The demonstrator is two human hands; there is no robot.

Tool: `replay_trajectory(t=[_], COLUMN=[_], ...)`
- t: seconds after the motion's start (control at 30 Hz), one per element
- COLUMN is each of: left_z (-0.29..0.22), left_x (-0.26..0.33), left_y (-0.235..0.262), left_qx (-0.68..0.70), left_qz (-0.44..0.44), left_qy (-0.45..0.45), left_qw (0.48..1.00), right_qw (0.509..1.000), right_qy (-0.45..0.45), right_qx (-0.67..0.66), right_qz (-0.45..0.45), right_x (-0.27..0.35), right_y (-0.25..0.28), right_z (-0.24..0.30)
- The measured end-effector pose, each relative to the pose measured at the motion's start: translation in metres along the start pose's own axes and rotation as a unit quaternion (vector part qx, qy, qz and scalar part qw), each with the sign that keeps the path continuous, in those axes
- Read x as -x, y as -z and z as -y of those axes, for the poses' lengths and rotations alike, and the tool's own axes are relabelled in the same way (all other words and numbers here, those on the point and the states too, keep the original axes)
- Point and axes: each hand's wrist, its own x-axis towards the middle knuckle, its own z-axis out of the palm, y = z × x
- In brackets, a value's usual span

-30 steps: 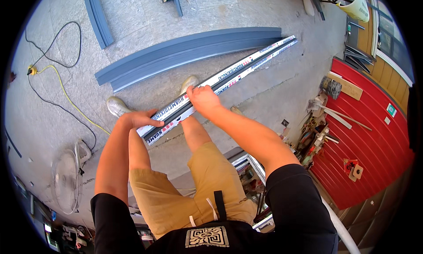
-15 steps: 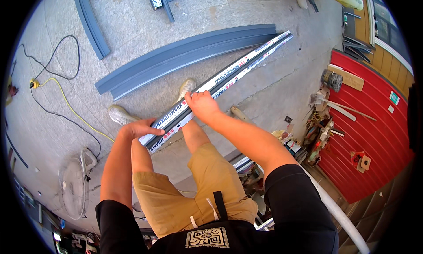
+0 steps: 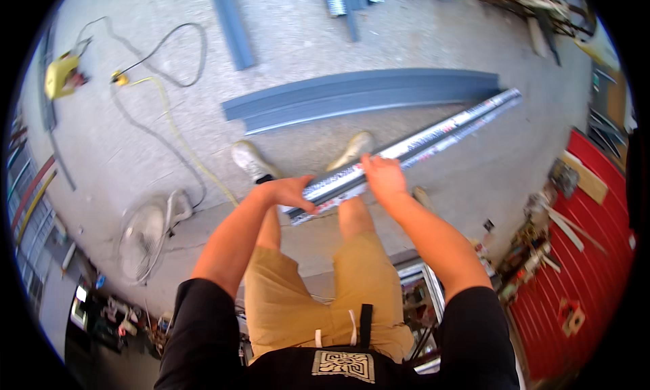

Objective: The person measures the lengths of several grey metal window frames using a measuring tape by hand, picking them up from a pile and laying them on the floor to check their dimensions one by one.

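Note:
A long metal profile [image 3: 433, 136] lies slantwise across the front of my legs, its far end up to the right. White printed protective film covers its faces, and a dark groove runs between them. My left hand [image 3: 292, 192] grips the near end, thumb over the top. Farther along, my right hand [image 3: 384, 177] is closed around the bar. Beyond it a wide blue-grey metal channel [image 3: 365, 95] rests on the floor. The bar's far end appears close to the channel's right end; whether they touch I cannot tell.
More blue-grey profiles [image 3: 231, 28] lie farther off. At left are a yellow connector [image 3: 120, 79] with cables and a fan [image 3: 143, 237]. A red corrugated panel [image 3: 575, 268] stands at right beside piled scrap [image 3: 531, 244]. My shoes [image 3: 252, 161] are just beyond the bar.
The view has swung left, so the floor things sit farther right in the picture. Both hands keep their hold on the metal profile, which looks slightly flatter in angle.

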Motion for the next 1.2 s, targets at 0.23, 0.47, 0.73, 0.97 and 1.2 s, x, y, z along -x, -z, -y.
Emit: replay_trajectory(t=[0.23,0.47,0.73,0.97,1.2], left_z=[-0.036,-0.061,-0.076,-0.077,-0.082], left_x=[0.004,0.009,0.010,0.007,0.005], left_y=[-0.015,-0.001,0.021,0.033,0.033], left_qx=[-0.091,-0.182,-0.275,-0.330,-0.355], left_qz=[-0.069,-0.171,-0.248,-0.303,-0.305], left_qy=[0.017,0.048,0.066,0.068,0.089], left_qw=[0.993,0.967,0.926,0.892,0.879], right_qw=[0.973,0.847,0.747,0.773,0.764], right_qy=[-0.150,-0.265,-0.309,-0.293,-0.297], right_qx=[-0.152,-0.458,-0.587,-0.560,-0.568], right_qz=[0.087,0.039,-0.033,-0.060,-0.077], right_x=[0.053,0.153,0.214,0.222,0.226], right_y=[0.052,0.000,-0.016,-0.012,-0.018], right_z=[-0.007,0.019,0.045,0.051,0.052])
